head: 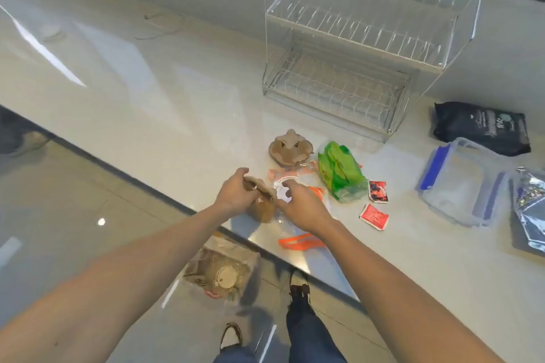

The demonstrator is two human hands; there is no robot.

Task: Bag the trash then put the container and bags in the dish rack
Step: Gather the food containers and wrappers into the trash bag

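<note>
My left hand [234, 193] grips a crumpled brown paper piece [263, 205] at the counter's front edge. My right hand [300, 205] holds the mouth of a clear plastic bag with orange trim [299, 240], right beside the paper. Another crumpled brown paper piece [290, 147] lies behind them. A green plastic wrapper [339, 174] and two red sachets [374, 215] lie to the right. A clear container with blue clips [460, 183] sits further right. The two-tier wire dish rack [354, 53] stands at the back.
A black pouch [480, 127] lies behind the container and a shiny foil bag [530, 206] at the far right edge. Below the counter, a bag of brown trash [221, 268] rests on the floor near my feet. A thin cord [162, 26] lies far left.
</note>
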